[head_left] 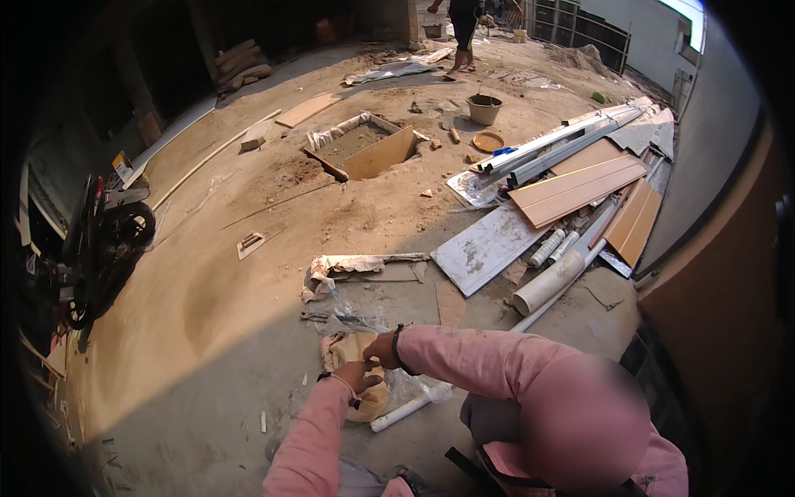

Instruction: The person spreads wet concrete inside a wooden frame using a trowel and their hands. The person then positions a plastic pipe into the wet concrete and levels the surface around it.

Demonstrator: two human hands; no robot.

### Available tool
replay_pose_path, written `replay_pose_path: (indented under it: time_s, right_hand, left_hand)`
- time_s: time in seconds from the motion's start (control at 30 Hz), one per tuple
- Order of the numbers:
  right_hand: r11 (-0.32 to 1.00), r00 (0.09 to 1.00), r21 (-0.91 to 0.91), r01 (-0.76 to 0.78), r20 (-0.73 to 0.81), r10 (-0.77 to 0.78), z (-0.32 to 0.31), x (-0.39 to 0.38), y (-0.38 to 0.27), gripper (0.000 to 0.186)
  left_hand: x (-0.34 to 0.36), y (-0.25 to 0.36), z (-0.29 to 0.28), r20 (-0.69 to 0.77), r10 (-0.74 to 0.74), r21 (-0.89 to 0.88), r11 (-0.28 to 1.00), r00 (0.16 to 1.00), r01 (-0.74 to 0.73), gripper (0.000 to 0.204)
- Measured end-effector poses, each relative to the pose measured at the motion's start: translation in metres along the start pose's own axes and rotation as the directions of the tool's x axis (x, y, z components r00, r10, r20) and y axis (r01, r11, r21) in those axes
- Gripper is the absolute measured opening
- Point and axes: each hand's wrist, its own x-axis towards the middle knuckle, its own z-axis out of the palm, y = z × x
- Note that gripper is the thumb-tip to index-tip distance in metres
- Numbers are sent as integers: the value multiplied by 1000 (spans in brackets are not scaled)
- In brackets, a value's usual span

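Both my hands meet over a tan, crumpled cloth-like bundle on the grey ground. My left hand, in a pink sleeve, has its fingers bent together against my right. From the other side my right hand reaches in, fingers curled, a dark band at its wrist. Whatever is between the fingertips is too small to make out. Clear plastic sheeting lies beside the bundle. Next to it a white pipe rests on the ground. A blurred, round pink shape sits at the lower right.
Panels, metal channels and pipes are heaped at the right. Farther off are a board-edged pit, a bucket and a walking person. A hand trowel lies left; a motorcycle stands beyond it.
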Motion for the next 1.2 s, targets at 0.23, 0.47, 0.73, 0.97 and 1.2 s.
replay_pose_path:
  time_s: [0.23, 0.47, 0.73, 0.97, 1.2]
  right_hand:
    - [1000, 1000, 3, 23, -5, -23, 2, -3, 5, 35]
    - [999, 999, 23, 39, -11, -39, -1, -5, 4, 33]
    - [998, 999, 59, 19, -36, -17, 5, -7, 10, 42]
    - [999, 998, 51, -10, -65, 13, 1, -12, 10, 43]
    - [997, 996, 72, 3, -92, 3, 4, -10, 3, 41]
  left_hand:
    - [13, -8, 7, -4, 17, 1, 1000, 1000, -17, 57]
    - [18, -16, 13, -43, 36, -6, 999, 998, -37, 57]
    - [16, -6, 7, -30, -7, 37, 999, 1000, 8, 60]
    - [14, 1, -1, -1, -27, 2, 1000, 1000, 27, 60]
    - [12, -10, 5, -14, 52, 61, 997, 999, -52, 56]
